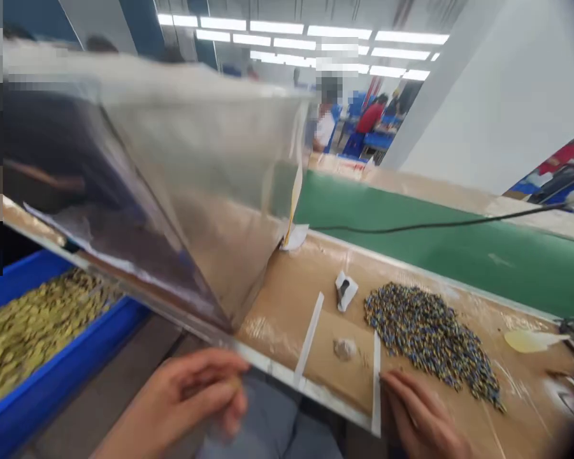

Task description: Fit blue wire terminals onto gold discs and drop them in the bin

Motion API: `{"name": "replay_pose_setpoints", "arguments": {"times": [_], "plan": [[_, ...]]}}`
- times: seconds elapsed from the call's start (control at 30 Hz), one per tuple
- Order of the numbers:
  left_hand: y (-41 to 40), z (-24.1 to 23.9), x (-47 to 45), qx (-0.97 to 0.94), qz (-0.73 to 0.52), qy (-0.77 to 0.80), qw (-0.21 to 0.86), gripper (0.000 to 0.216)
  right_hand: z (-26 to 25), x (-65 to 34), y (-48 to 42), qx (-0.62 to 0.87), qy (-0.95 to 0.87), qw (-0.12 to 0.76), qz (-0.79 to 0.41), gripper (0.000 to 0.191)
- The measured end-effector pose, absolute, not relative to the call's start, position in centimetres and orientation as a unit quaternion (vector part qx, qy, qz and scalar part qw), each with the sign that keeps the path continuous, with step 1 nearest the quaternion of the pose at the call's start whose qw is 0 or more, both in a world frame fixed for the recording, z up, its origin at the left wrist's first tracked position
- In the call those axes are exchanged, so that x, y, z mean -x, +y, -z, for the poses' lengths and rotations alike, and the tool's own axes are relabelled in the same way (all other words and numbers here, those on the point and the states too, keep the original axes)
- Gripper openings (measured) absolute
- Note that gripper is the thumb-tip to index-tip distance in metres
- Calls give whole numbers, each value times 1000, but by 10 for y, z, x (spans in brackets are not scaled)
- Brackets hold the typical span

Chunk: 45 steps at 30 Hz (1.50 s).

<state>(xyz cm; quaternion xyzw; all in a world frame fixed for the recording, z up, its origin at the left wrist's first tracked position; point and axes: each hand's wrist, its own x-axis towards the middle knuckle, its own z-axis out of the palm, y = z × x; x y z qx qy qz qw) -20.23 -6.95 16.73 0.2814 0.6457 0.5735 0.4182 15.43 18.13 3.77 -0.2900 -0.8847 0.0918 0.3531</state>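
Observation:
My left hand [195, 398] hovers below the near edge of the cardboard-covered bench [287, 287], fingers curled and pinched together; something small and yellowish may sit at the fingertips, but blur hides it. My right hand [423, 417] rests on the bench at its near edge, fingers stretched flat and pointing left, just beside a heap of small blue-grey parts [430, 338]. A white tape strip [376, 382] runs next to the right fingertips.
A large clear plastic shield [181, 178] slants over the bench's left half. A blue bin [52, 376] of yellowish parts sits at lower left. A green conveyor belt [459, 248] with a black cable runs behind. A crumpled paper scrap [346, 290] lies mid-bench. People work far behind.

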Motion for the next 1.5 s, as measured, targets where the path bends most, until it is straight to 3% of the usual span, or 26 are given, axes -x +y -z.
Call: {"name": "replay_pose_setpoints", "arguments": {"times": [0.07, 0.2, 0.77, 1.03, 1.17, 1.5], "plan": [[-54, -140, 177, -244, -603, 594, 473, 22, -51, -154, 177, 305, -891, 321, -99, 26], [-25, -109, 149, -199, -633, 558, 498, 31, -62, -151, 169, 340, -888, 288, -118, 21], [-1, -86, 148, -143, -666, 481, 552, 30, -70, -147, 162, 353, -893, 264, -96, 23], [-2, -77, 142, -175, -657, 503, 534, 28, -77, -140, 162, 349, -892, 270, -97, 21], [6, -76, 136, -188, -663, 495, 529, 20, -97, -127, 155, 374, -862, 321, -118, 17], [9, -61, 125, -239, -629, 529, 517, 32, -114, -77, 163, 301, -866, 378, -131, 20]]}}
